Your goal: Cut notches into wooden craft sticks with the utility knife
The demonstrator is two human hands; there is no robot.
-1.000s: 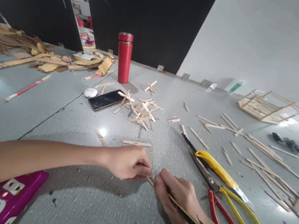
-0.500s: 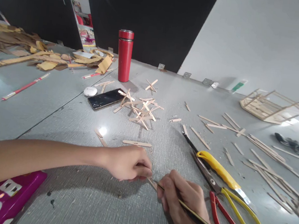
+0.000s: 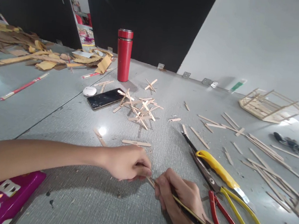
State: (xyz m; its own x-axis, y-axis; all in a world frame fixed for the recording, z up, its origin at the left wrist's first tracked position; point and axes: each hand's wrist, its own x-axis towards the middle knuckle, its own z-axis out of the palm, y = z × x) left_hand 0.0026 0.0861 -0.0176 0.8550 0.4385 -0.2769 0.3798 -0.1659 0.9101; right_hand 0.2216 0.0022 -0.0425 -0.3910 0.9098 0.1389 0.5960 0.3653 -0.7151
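My left hand (image 3: 129,163) is closed, its thumb and fingers pinching a wooden craft stick (image 3: 151,182) low over the table. Right beside it, my right hand (image 3: 179,198) grips a slim gold-and-black pen-like tool (image 3: 191,214) and bears on the stick's near end; the tool's tip is hidden by the fingers. Just beyond my left hand lies another craft stick (image 3: 136,143) with a small slot in its middle. A notched stick (image 3: 99,137) sits partly behind my left forearm.
To the right lie yellow-and-red-handled scissors (image 3: 213,184) and a yellow cutter knife (image 3: 217,168). Several loose sticks (image 3: 264,146) and a wooden frame model (image 3: 271,108) are farther right. Ahead are a stick pile (image 3: 142,111), a phone (image 3: 105,99) and a red flask (image 3: 123,57). A purple case (image 3: 26,188) lies near left.
My right hand has shifted slightly left and up along the stick, and the tool has tilted a little with it. My left hand keeps its pinch in nearly the same place.
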